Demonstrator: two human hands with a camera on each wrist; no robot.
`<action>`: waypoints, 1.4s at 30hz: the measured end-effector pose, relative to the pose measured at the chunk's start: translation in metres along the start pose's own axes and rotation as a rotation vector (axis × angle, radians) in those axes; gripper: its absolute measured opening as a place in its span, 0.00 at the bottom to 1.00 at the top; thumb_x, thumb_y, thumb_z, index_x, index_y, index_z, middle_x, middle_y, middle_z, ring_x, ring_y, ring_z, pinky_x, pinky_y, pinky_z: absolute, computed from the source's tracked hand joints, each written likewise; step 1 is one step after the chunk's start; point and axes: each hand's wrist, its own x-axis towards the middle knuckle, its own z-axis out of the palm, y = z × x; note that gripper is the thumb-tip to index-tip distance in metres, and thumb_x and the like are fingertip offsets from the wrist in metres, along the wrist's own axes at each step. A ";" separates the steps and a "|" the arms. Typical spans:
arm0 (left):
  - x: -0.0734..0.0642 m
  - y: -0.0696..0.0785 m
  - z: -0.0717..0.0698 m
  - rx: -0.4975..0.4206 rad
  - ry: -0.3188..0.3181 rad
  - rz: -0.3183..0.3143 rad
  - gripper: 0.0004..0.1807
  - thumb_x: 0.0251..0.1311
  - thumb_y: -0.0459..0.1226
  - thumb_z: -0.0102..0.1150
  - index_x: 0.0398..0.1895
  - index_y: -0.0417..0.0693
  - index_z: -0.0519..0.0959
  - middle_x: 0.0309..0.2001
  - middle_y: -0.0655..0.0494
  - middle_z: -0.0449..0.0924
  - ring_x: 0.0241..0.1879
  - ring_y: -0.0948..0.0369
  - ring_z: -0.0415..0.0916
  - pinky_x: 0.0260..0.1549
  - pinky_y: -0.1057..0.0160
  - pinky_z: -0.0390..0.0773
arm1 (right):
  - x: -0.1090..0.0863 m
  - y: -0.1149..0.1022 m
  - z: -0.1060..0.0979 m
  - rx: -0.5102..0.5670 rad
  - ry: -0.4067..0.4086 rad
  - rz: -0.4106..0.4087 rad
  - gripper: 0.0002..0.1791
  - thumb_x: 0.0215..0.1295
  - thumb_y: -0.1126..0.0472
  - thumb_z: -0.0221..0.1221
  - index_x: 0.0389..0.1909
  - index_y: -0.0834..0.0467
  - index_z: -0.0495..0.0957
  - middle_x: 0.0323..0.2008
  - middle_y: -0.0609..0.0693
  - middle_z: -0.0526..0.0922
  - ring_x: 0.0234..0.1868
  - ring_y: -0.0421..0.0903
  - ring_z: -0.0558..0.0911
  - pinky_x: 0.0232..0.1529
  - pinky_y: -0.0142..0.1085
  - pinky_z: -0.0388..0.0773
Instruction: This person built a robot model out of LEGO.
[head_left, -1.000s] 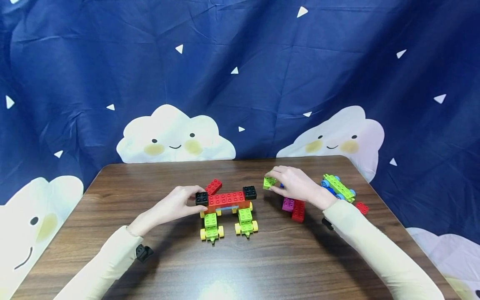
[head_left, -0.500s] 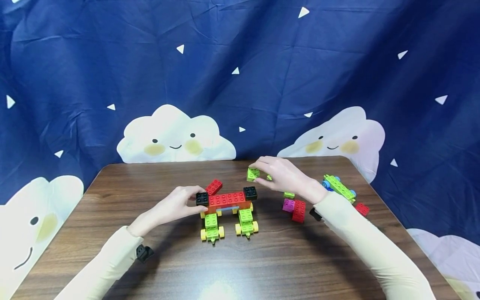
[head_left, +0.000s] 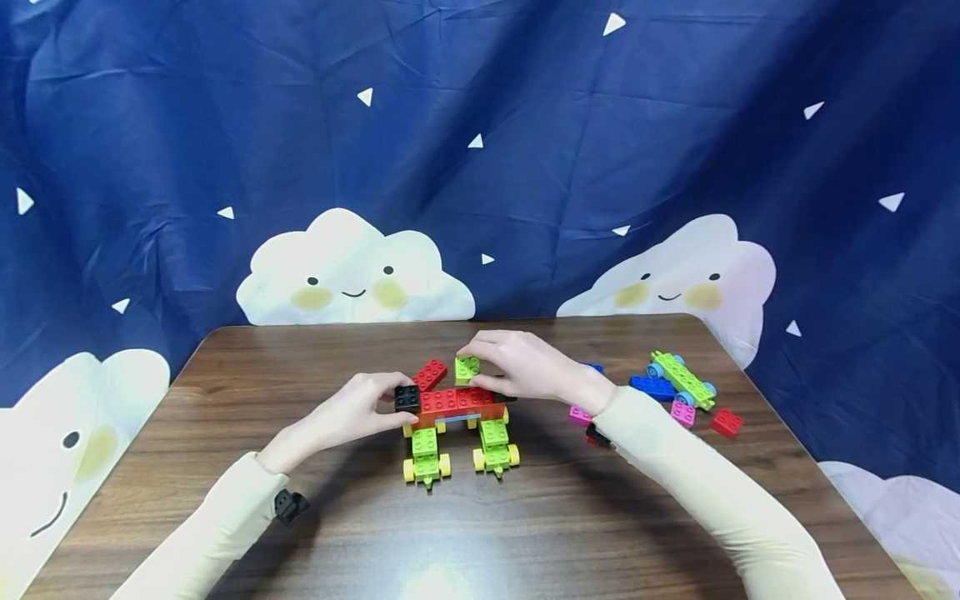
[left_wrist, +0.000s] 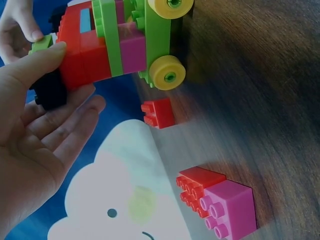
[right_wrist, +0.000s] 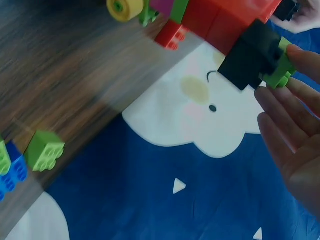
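Near the middle of the table stands a building-brick vehicle, its red bricks [head_left: 450, 402] laid as a long beam over two lime wheeled bases [head_left: 425, 458] with yellow wheels. My left hand [head_left: 341, 417] grips the black brick [head_left: 407, 398] at the beam's left end between thumb and fingers. My right hand [head_left: 528, 368] pinches a lime brick [head_left: 467, 371] above the beam's right part. In the right wrist view this lime brick [right_wrist: 282, 67] is right beside the right-end black brick [right_wrist: 252, 57]; whether they touch is unclear. The head view mostly hides that black brick behind my right hand.
A loose red brick [head_left: 431, 375] lies just behind the beam. To the right are a blue brick [head_left: 652, 387], a lime base [head_left: 684, 380] with blue wheels, a pink brick [head_left: 682, 412] and a red brick [head_left: 726, 422]. My right forearm covers other bricks.
My right hand has carried the lime brick leftward from the loose bricks on the right to above the beam. My left hand has stayed on the black brick.
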 end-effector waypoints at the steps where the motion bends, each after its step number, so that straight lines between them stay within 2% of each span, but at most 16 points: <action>1: 0.000 0.000 0.000 -0.001 0.000 0.001 0.17 0.59 0.43 0.69 0.48 0.47 0.79 0.38 0.59 0.85 0.43 0.58 0.86 0.41 0.58 0.86 | 0.002 -0.002 0.001 0.009 -0.009 -0.002 0.18 0.64 0.55 0.65 0.53 0.56 0.80 0.44 0.47 0.85 0.36 0.40 0.82 0.42 0.34 0.82; 7: 0.000 -0.001 0.000 -0.016 0.001 0.009 0.17 0.59 0.43 0.69 0.49 0.46 0.79 0.39 0.58 0.85 0.43 0.58 0.86 0.41 0.57 0.86 | 0.010 -0.012 0.008 0.067 -0.058 -0.004 0.19 0.66 0.52 0.64 0.54 0.56 0.80 0.44 0.47 0.84 0.31 0.38 0.79 0.39 0.31 0.81; 12: 0.000 -0.002 0.000 -0.019 -0.003 0.007 0.18 0.59 0.43 0.69 0.49 0.46 0.79 0.40 0.58 0.85 0.43 0.58 0.86 0.42 0.56 0.86 | 0.014 -0.017 0.013 0.068 -0.066 -0.025 0.18 0.66 0.52 0.64 0.53 0.56 0.81 0.43 0.46 0.83 0.30 0.37 0.76 0.38 0.31 0.80; 19: 0.000 -0.002 0.000 -0.018 -0.008 0.004 0.19 0.59 0.44 0.69 0.50 0.46 0.79 0.40 0.58 0.85 0.44 0.58 0.86 0.43 0.58 0.86 | 0.018 -0.019 0.017 0.077 -0.093 -0.046 0.18 0.67 0.52 0.63 0.53 0.55 0.81 0.43 0.46 0.83 0.32 0.37 0.77 0.41 0.30 0.81; 27: 0.001 -0.003 0.000 -0.018 -0.009 0.007 0.18 0.59 0.44 0.69 0.49 0.47 0.79 0.40 0.59 0.85 0.44 0.58 0.86 0.41 0.62 0.86 | 0.018 -0.020 0.019 0.093 -0.105 -0.060 0.16 0.67 0.53 0.63 0.53 0.55 0.81 0.42 0.47 0.83 0.30 0.38 0.76 0.36 0.27 0.78; 30: 0.001 -0.003 0.000 -0.018 -0.010 0.008 0.18 0.59 0.44 0.68 0.49 0.47 0.79 0.40 0.59 0.85 0.44 0.59 0.86 0.41 0.63 0.86 | 0.018 -0.020 0.019 0.101 -0.114 -0.061 0.16 0.67 0.54 0.63 0.53 0.56 0.81 0.43 0.48 0.83 0.31 0.40 0.77 0.37 0.28 0.78; 36: 0.001 -0.003 0.000 -0.020 -0.010 0.007 0.18 0.59 0.43 0.69 0.49 0.47 0.79 0.39 0.59 0.85 0.44 0.59 0.86 0.42 0.62 0.86 | 0.019 -0.022 0.017 0.187 -0.138 -0.009 0.15 0.66 0.57 0.64 0.52 0.58 0.82 0.45 0.50 0.85 0.38 0.42 0.82 0.44 0.30 0.82; 42: 0.002 -0.001 0.000 -0.026 -0.007 0.008 0.19 0.58 0.46 0.69 0.49 0.48 0.79 0.38 0.60 0.84 0.42 0.62 0.85 0.42 0.60 0.86 | 0.020 -0.024 0.018 0.234 -0.126 0.032 0.15 0.64 0.60 0.65 0.50 0.60 0.83 0.45 0.52 0.86 0.41 0.43 0.84 0.45 0.32 0.83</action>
